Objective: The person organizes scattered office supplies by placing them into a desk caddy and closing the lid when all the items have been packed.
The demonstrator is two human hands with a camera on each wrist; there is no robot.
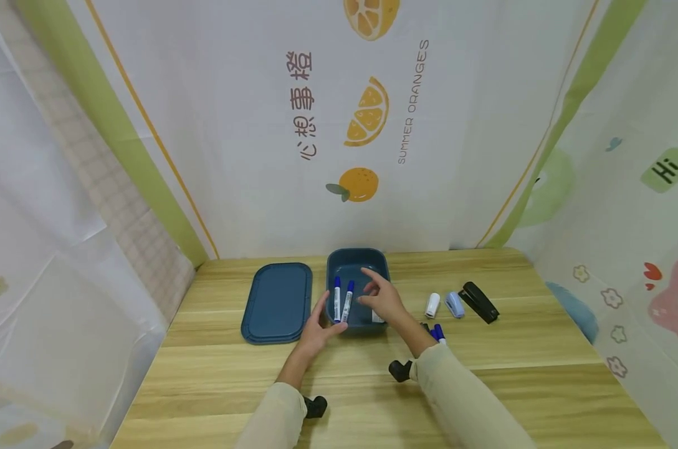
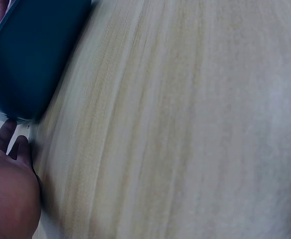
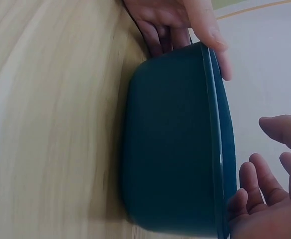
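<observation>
A dark blue plastic box (image 1: 359, 254) stands uncovered on the table, with two blue-capped white markers (image 1: 347, 302) lying lengthwise in its left half. My left hand (image 1: 315, 337) holds the box's near left corner, thumb at the near rim and fingers along the outer left wall. In the right wrist view, that thumb (image 3: 211, 31) lies right at the rim. Over the right part of the box is my right hand (image 1: 385, 302), fingers apart and loosely bent, nothing between them. A small white item (image 1: 377, 317) shows inside the box below it.
A flat dark blue lid (image 1: 277, 302) lies left of the box. To the right are a white mini stapler (image 1: 432, 305), a light blue mini stapler (image 1: 454, 304) and a black stapler (image 1: 479, 302). Blue-capped markers (image 1: 439, 333) lie partly behind the right forearm.
</observation>
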